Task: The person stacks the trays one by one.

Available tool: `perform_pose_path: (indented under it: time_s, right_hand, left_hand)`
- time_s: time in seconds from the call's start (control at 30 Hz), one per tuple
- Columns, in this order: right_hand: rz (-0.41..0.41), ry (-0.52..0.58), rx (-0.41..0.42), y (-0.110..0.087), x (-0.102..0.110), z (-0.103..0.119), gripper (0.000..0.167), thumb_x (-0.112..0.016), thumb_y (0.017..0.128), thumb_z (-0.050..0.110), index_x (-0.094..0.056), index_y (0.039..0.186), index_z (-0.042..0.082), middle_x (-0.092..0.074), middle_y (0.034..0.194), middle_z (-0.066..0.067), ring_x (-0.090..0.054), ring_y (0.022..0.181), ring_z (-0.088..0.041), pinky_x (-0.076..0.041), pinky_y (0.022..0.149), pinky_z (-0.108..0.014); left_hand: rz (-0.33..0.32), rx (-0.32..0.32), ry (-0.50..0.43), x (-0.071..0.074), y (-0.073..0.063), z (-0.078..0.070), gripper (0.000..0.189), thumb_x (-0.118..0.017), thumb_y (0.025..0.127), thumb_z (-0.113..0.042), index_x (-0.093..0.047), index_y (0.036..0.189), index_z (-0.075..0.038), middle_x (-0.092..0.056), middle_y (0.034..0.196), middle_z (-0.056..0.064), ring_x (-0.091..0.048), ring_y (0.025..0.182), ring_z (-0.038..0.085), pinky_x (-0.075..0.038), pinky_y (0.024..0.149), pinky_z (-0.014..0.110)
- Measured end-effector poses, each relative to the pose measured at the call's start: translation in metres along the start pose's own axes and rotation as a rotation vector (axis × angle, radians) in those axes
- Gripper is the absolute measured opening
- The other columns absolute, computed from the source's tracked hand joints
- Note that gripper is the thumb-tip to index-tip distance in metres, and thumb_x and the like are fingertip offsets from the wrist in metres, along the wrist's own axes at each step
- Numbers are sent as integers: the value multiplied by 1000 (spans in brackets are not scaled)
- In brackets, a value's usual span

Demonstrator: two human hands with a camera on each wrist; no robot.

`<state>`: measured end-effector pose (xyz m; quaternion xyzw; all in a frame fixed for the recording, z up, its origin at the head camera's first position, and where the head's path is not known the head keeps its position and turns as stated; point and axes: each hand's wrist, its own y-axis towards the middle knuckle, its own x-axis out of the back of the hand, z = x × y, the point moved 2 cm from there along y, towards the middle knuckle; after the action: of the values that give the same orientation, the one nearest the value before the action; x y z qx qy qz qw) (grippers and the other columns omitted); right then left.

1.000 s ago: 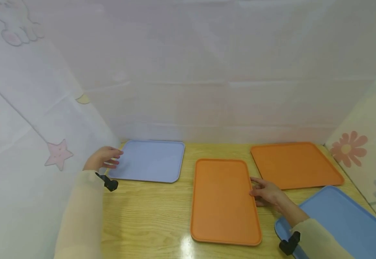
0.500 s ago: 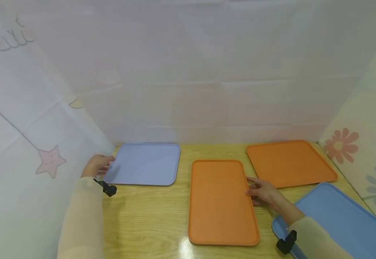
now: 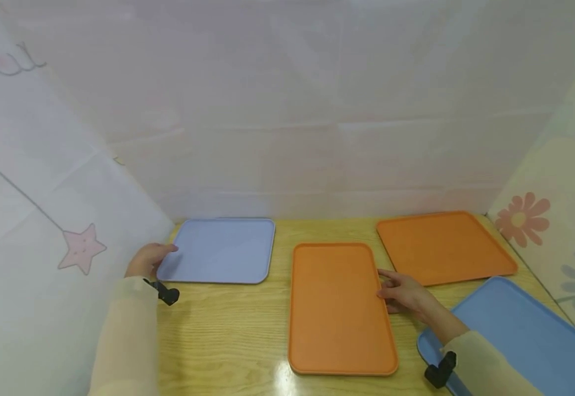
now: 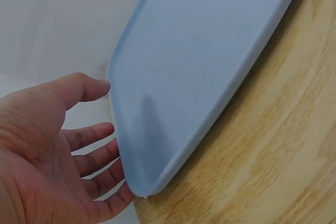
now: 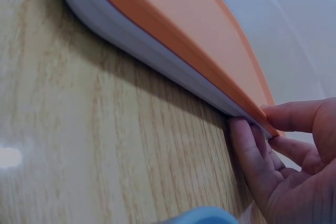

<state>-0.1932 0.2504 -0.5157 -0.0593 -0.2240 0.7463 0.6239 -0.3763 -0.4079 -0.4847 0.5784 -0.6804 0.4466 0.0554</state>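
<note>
While L hand (image 3: 150,259) is spread w/ loose fingers at the outer end of the pale-blue tray (image 3: 223,250), back-left on table (image 3: 223,330), R hand (image 3: 405,294) pinches the front orange tray (image 3: 342,308), mid-table. Best: L fingers under rim, thumb over; R level, as a pale layer (image 5: 142,51) lies beneath. Count: 2 orange incl. rear orange tray (image 3: 446,247), 1 pale-blue, 1 mid-blue tray (image 3: 525,335); no. of trays under orange unclear.

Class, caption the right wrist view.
The right grip pinches an orange tray, a pale layer beneath it, wood-grain tabletop below.
</note>
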Motion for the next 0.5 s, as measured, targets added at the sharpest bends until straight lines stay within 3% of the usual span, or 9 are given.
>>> perform_pose_path:
  time_s: [0.07, 0.17, 0.27, 0.37, 0.5]
  right_hand:
    - [2, -9, 0, 0, 0, 0, 78, -72, 93, 8, -30, 158, 2, -59, 122, -18, -69, 90, -20, -62, 74, -40]
    - [6, -17, -1, -1, 0, 0, 79, -72, 93, 10, -29, 158, 2, -59, 123, -19, -68, 92, -21, -62, 75, -41]
    - [4, -23, -2, -1, 1, -1, 79, -72, 93, 10, -29, 158, 2, -59, 123, -19, -69, 93, -21, -62, 75, -42]
    - [-3, -30, 3, -1, 2, -1, 79, -72, 93, 10, -29, 158, 2, -60, 122, -18, -68, 93, -21, -62, 74, -41]
    - [3, -29, 0, -1, 1, -1, 78, -72, 93, 9, -29, 158, 3, -61, 118, -15, -67, 91, -19, -62, 73, -40]
  left_hand:
    - [-12, 38, -78, -2, 2, 4, 83, -54, 100, -39, -20, 153, 16, -23, 157, 37, -36, 141, 47, -40, 113, 55]
    - [-41, 75, -205, -9, 0, 5, 70, -62, 98, -28, -34, 148, 12, -46, 142, 30, -58, 115, 32, -54, 98, 44]
    - [-54, 70, -243, -16, -1, 3, 58, -68, 93, -14, -44, 140, 11, -61, 113, 15, -61, 91, 19, -58, 81, 33]
    - [-36, 25, -228, -18, -1, 3, 53, -68, 87, -3, -49, 134, 13, -60, 94, 7, -58, 82, 15, -56, 74, 28]
    - [-19, 1, -248, -19, -6, 3, 55, -66, 84, 1, -50, 135, 12, -61, 95, 9, -58, 85, 17, -57, 78, 31]
